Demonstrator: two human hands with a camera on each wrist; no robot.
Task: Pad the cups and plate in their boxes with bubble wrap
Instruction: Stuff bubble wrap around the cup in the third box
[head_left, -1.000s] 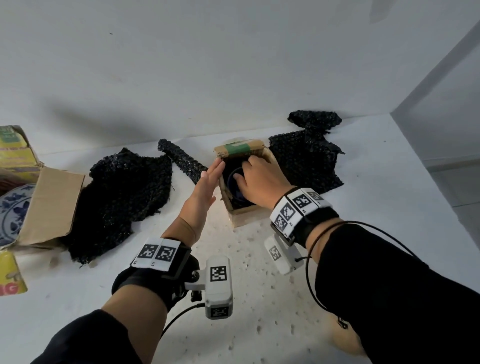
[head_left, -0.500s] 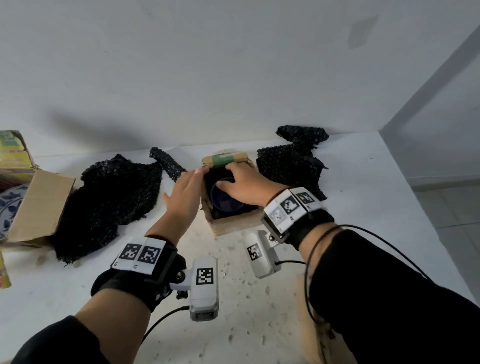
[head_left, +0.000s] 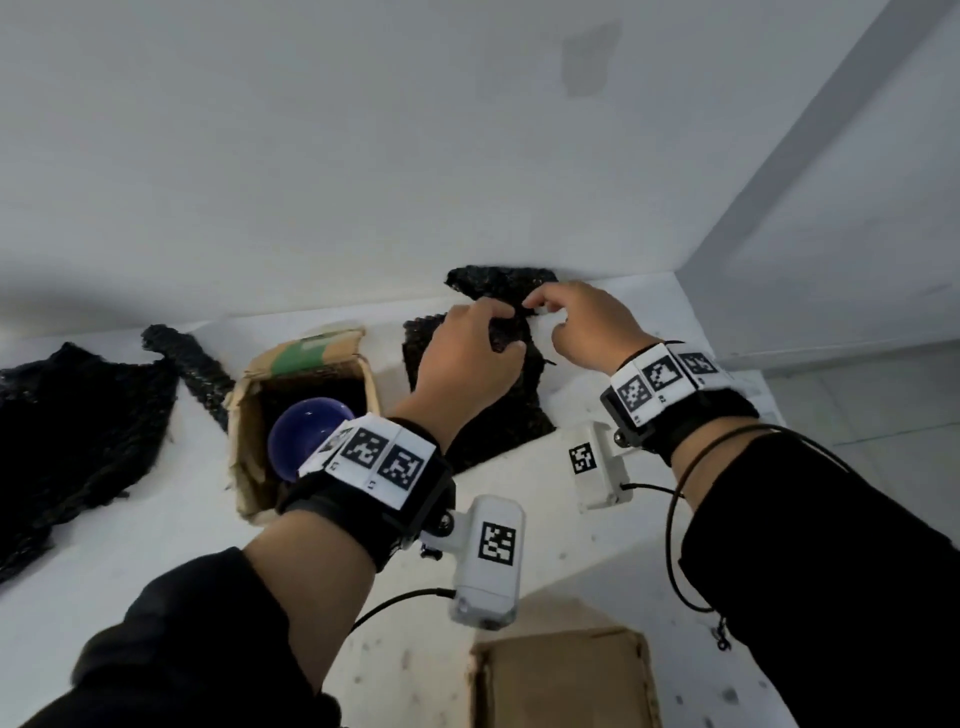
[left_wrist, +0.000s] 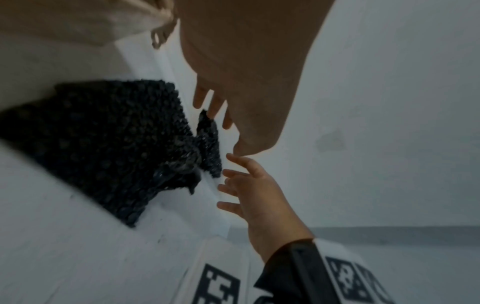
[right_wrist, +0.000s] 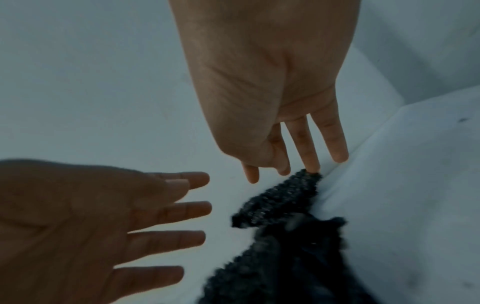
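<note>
A small open cardboard box (head_left: 249, 415) stands on the white table with a blue cup (head_left: 304, 434) inside, black wrap around it. To its right, against the wall, lies a crumpled sheet of black bubble wrap (head_left: 498, 415) (left_wrist: 103, 144) (right_wrist: 280, 236). Both hands hover over its far end. My left hand (head_left: 467, 358) (right_wrist: 155, 216) has its fingers spread and holds nothing. My right hand (head_left: 576, 322) (left_wrist: 246, 185) has straight fingers, and one fingertip (right_wrist: 313, 169) touches the raised tip of the wrap.
A larger black bubble wrap sheet (head_left: 78, 415) and a rolled black strip (head_left: 187, 358) lie left of the box. A flat piece of cardboard (head_left: 561, 680) sits at the near edge. The wall runs close behind; the table ends at the right.
Both hands have left the cup box and moved right and back to the bubble wrap sheet by the wall. The cup now shows uncovered in the box.
</note>
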